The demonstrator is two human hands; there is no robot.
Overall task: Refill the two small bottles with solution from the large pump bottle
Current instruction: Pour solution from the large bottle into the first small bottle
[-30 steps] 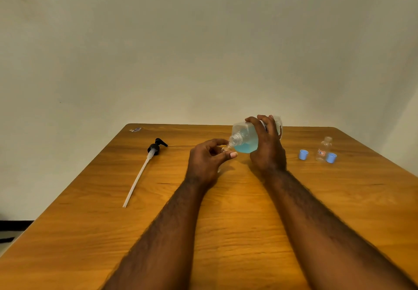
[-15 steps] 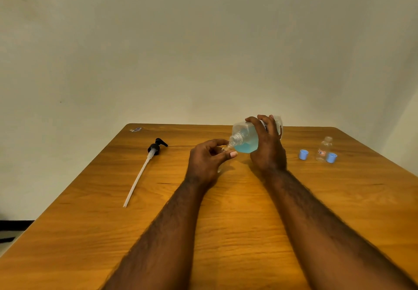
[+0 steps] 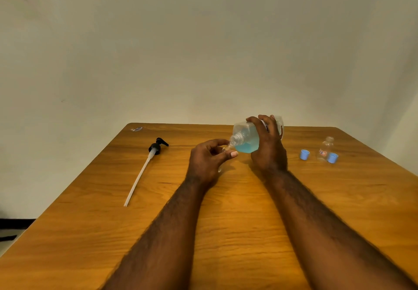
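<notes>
My right hand grips the large clear bottle, tipped sideways with its open threaded neck pointing left and down; blue solution pools in its lower side. My left hand holds a small clear bottle upright just under that neck; my fingers hide most of it. The second small bottle stands open at the right of the wooden table, between two blue caps.
The removed black pump head with its long white tube lies on the left part of the table. A small scrap sits at the far left corner. A plain wall stands behind the table.
</notes>
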